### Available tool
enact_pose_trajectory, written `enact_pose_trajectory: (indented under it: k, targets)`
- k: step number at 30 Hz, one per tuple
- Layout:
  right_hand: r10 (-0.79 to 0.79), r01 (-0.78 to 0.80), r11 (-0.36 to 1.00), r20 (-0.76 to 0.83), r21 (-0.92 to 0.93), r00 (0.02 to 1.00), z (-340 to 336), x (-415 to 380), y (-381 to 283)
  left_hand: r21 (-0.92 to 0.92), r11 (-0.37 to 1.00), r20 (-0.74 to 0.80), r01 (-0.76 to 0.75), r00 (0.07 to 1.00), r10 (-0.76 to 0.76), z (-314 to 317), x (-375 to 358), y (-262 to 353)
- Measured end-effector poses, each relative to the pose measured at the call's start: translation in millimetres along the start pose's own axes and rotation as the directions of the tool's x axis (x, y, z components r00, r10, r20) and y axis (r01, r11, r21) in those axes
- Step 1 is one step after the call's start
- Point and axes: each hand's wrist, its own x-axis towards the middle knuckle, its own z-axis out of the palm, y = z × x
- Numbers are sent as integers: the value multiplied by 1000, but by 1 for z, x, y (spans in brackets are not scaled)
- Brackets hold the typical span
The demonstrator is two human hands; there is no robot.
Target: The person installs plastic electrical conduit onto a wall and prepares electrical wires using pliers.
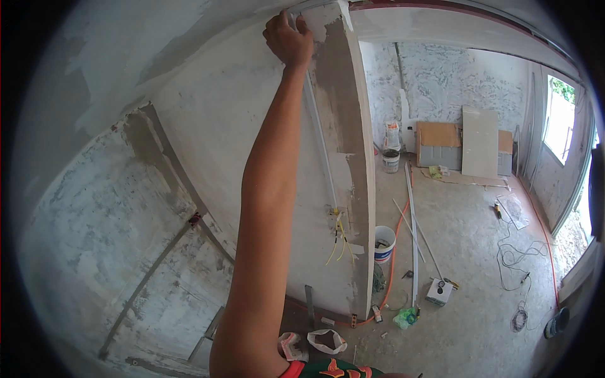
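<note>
My left arm reaches up from the bottom edge to the top of the partition wall. There my left hand is closed, thumb and fingers around the upper end of a thin grey-white conduit. Below the hand, the conduit runs down the wall face to a small box opening, where yellow wires hang out. Part of the conduit is hidden behind my wrist and forearm. My right hand does not show.
Right of the wall's end, a white bucket, long metal profiles, an orange hose and a white box lie on the floor. Cables trail farther right. An open bag stands below. Boards lean at the back.
</note>
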Motion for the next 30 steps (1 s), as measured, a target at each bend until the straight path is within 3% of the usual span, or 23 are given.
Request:
enact_pose_trajectory:
  k: [2, 5, 8, 11, 13, 15, 17, 19, 20, 21, 22, 23, 25, 27, 29, 30]
  targets:
    - [-33, 34, 996, -15, 77, 999, -6, 6, -17, 19, 1000, -78, -25, 997, 26, 6, -2, 6]
    - [-122, 135, 960, -65, 246, 990, -22, 25, -59, 70, 970, 85, -234, 970, 228, -5, 1, 8]
    - [-249, 294, 873, -163, 388, 955, -45, 54, -119, -65, 909, 48, -412, 909, 415, 2, 5, 13]
    - [-387, 457, 808, -250, 371, 887, -106, 56, -222, -134, 896, 51, -423, 900, 432, 19, 9, 19]
    - [-494, 611, 720, -377, 328, 784, -142, 60, -281, -198, 912, 4, -359, 930, 367, 27, 10, 27]
    - [-564, 666, 681, -362, 304, 742, -190, 55, -346, -232, 920, -36, -317, 948, 318, 34, 9, 31]
    - [-687, 845, 503, -511, 179, 517, -230, 50, -412, -237, 926, -76, -294, 956, 284, 39, 7, 32]
    - [-778, 906, 423, -512, 1, 364, -286, 18, -484, -258, 916, -121, -307, 951, 284, 38, 9, 29]
    - [-806, 888, 454, -461, -79, 371, -314, -4, -518, -270, 909, -138, -316, 948, 288, 37, 11, 27]
    - [-843, 968, 184, -534, -170, 66, -330, -6, -547, -292, 912, -123, -286, 957, 261, 37, 11, 25]
    - [-843, 957, 133, -538, -259, -29, -352, -22, -580, -312, 915, -105, -254, 967, 233, 38, 10, 23]
    - [-846, 944, 128, -531, -302, -55, -370, -27, -608, -332, 917, -83, -222, 975, 205, 38, 9, 22]
    - [-729, 873, -51, -579, -485, -364, -397, -45, -677, -300, 912, -109, -281, 959, 260, 34, 12, 22]
    - [-651, 783, -145, -538, -604, -535, -423, -62, -737, -260, 915, -127, -308, 950, 284, 32, 13, 26]
    - [-449, 664, -203, -534, -720, -717, -444, -72, -796, -215, 927, -138, -307, 949, 282, 31, 13, 31]
    - [-389, 660, -197, -560, -725, -731, -451, -79, -822, -207, 928, -146, -309, 948, 283, 30, 12, 32]
